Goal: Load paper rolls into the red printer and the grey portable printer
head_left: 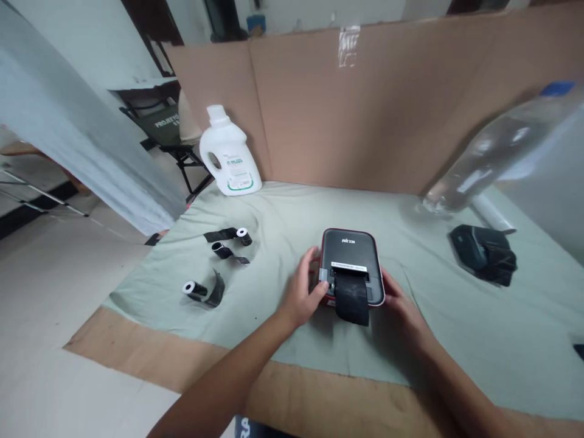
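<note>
A small black receipt printer [349, 249] with a red edge is between my two hands, just above or on the cloth; I cannot tell which. From its slot a strip of black paper [351, 298] hangs over the front edge. My left hand [303, 289] grips the printer's left side, with the thumb on the top near the front corner. On the right side, my right hand [404, 304] holds it with the fingers partly hidden beneath. To the left lie three black paper rolls: one far [244, 236], one in the middle [221, 250] and one near [195, 290], each partly unrolled.
A white jug [231, 158] stands at the back left before a cardboard wall [347, 121]. At the right are a tilted clear bottle [493, 152] with a blue cap and a black device [483, 252] with crumpled black material. Light green cloth [283, 231] covers the table.
</note>
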